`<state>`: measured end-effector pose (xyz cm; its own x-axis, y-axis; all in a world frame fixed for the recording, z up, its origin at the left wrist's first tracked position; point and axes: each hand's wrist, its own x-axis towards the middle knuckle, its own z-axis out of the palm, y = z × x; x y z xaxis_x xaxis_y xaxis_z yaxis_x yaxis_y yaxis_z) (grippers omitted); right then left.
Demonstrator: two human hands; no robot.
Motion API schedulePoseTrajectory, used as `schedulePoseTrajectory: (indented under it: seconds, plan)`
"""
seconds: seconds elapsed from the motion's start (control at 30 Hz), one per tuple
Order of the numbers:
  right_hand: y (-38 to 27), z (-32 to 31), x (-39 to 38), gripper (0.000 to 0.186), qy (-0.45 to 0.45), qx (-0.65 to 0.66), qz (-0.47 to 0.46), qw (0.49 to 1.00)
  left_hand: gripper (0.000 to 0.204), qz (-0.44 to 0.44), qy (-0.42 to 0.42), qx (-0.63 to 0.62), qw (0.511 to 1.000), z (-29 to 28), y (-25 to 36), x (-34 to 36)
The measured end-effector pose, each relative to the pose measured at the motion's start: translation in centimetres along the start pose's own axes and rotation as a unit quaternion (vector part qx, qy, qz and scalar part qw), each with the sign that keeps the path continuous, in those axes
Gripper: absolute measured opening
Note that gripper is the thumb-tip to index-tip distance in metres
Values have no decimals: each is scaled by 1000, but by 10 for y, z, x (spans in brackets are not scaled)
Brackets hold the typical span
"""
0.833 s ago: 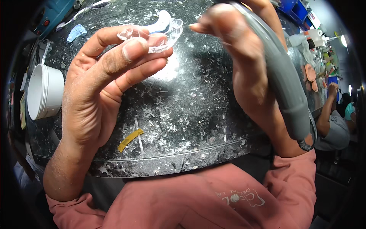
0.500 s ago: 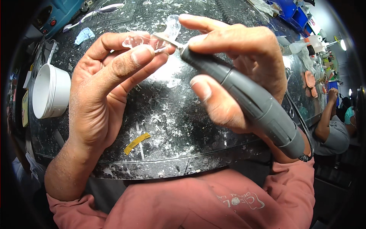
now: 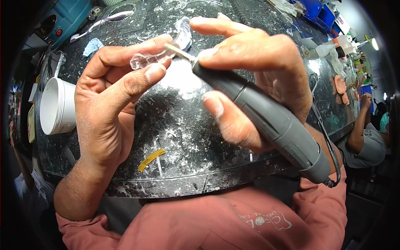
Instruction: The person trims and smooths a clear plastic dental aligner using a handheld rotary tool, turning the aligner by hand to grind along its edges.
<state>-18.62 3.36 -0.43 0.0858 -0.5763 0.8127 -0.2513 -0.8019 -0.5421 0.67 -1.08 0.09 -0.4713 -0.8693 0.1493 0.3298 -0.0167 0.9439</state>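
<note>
My left hand [image 3: 106,93] pinches a clear plastic dental aligner [image 3: 142,61] between thumb and fingers, above the far part of the bench. The aligner is curved, and one arm of it rises toward my right fingertips. Wrapped in my right hand [image 3: 266,52] is a dark grey rotary handpiece [image 3: 271,114], tilted with its cord end down to the right. Its thin metal bit [image 3: 180,52] reaches the aligner's inner edge and seems to touch it. The right index fingertip lies close to the aligner's upper arm; I cannot tell whether they touch.
The black bench [image 3: 187,141] is speckled with white residue. A white tub [image 3: 58,108] stands at the left, near a blue scrap [image 3: 92,46] and a toothbrush [image 3: 110,18]. A yellow strip [image 3: 151,160] lies near the front edge. Pink moulds [image 3: 340,84] and another person [image 3: 364,141] are at the right.
The aligner has turned in my left fingers, showing a different side. My right hand has shifted slightly left with the handpiece, its bit still against the aligner.
</note>
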Motion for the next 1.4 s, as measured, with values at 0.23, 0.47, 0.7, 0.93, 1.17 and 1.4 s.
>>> schedulePoseTrajectory:
  seconds: [0.23,0.47,0.7,0.93,1.17,1.4]
  plan:
    - [-2,3,1,35,22,-14,0,1000,22,33,-8,10,999,0,-1,-1]
    - [-13,-2,-1,34,-15,-30,81,996,23,89,-17,69,994,-4,-1,-2]
    - [-12,-1,-1,35,-17,-34,74,997,24,149,-29,126,980,-6,-3,-2]
    - [-12,0,1,33,-29,-39,30,998,23,169,-42,116,978,-6,-1,-2]
    - [-11,5,3,32,39,32,21,999,22,99,-26,65,993,-4,-1,-3]
    - [-16,10,3,31,13,18,18,1000,22,72,-29,10,997,0,-4,-4]
